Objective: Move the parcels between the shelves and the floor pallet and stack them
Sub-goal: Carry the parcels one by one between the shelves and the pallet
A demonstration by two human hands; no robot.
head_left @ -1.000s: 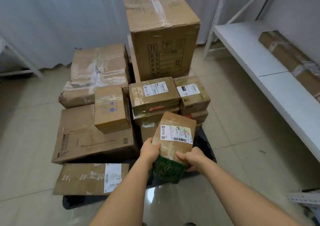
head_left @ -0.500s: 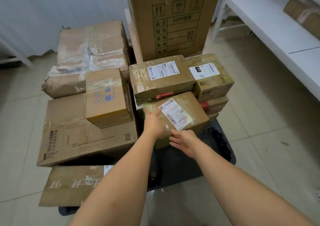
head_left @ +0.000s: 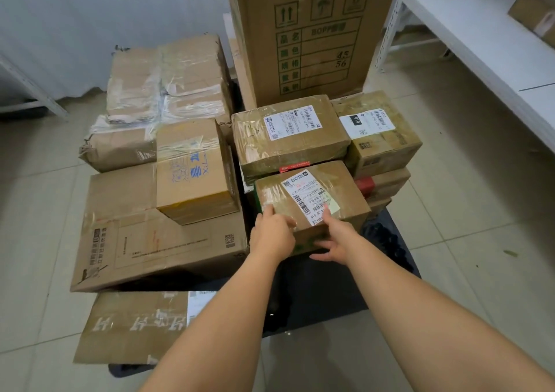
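Head view, single frame. Small taped parcel point(head_left: 312, 199) with a white barcode label lies flat at the near edge of the stack on the black floor pallet point(head_left: 324, 289), just past frame centre toward 1 o'clock. It sits in front of, and lower than, a larger labelled parcel point(head_left: 288, 136) at its 12 o'clock, the two touching or nearly so.

Left hand point(head_left: 274, 235): on the parcel's near-left corner, fingers bent over the top edge, gripping it. Right hand point(head_left: 336, 238): fingers spread and fairly straight, index tip on the label at the top, remaining fingers against the near face; I read it as pressing, not clasping.

At 2 o'clock from the small parcel, another labelled box point(head_left: 378, 133) tops a short pile. Tall printed carton point(head_left: 309, 34) stands at 12 o'clock behind. At 9 to 10 o'clock: blue-printed box point(head_left: 192, 169) on a broad flat carton point(head_left: 135, 235), tape-wrapped bundles point(head_left: 162, 91) behind. White shelf point(head_left: 480, 37) at 2 o'clock of frame.
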